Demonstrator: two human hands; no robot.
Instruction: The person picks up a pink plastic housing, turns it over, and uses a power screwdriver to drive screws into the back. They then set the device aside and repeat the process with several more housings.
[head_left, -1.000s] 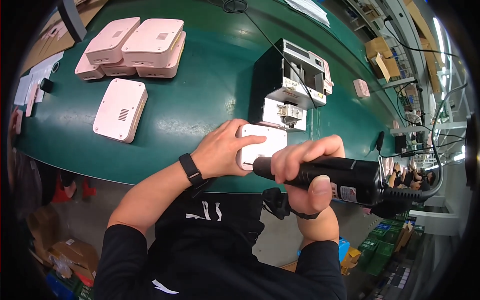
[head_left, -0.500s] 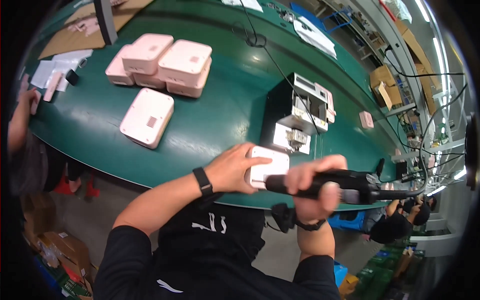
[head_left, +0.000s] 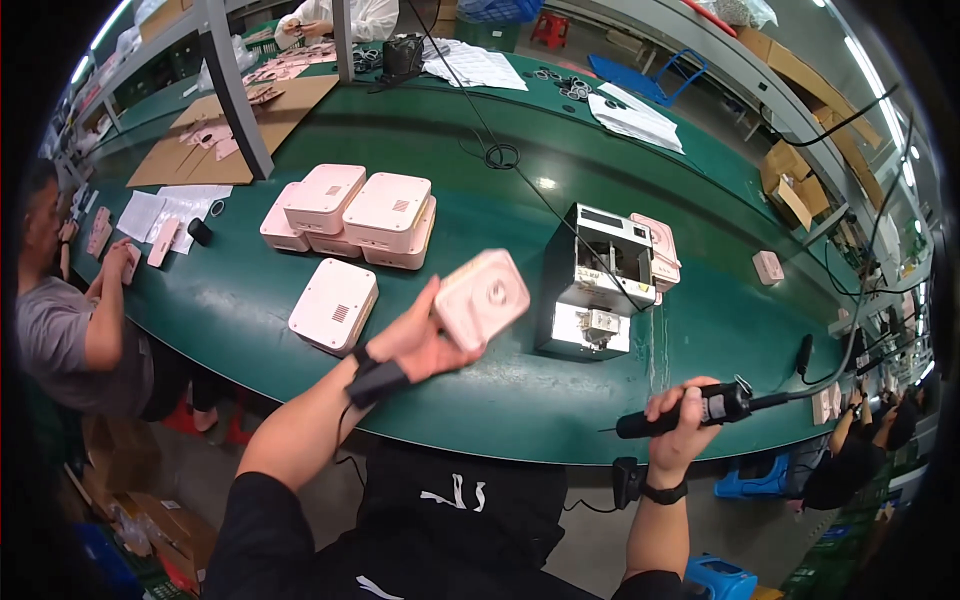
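Observation:
A pale pink square housing (head_left: 480,305) with rounded corners is held tilted above the table in my left hand (head_left: 412,345); its face with a round recess shows. My right hand (head_left: 688,425) is wrapped round a black electric screwdriver (head_left: 726,403), whose thin bit points left, apart from the housing. Just left of my left hand a similar pink housing (head_left: 335,305) lies on the green table (head_left: 470,425). Beyond it, more pink housings (head_left: 390,212) are stacked. A dark metal machine (head_left: 590,290) with a silvery front stands between and beyond my hands.
At the left a person (head_left: 75,320) handles a pink part. A grey post (head_left: 236,95) rises beside cardboard (head_left: 175,150) at the back left. A cable (head_left: 545,185) hangs across to the machine. Farther right are a small pink box (head_left: 768,267) and a black tool (head_left: 805,357).
My left hand has lifted the housing off the table and tilted it. My right hand has drawn the screwdriver away to the right. The whole view has shifted, showing more of the far side.

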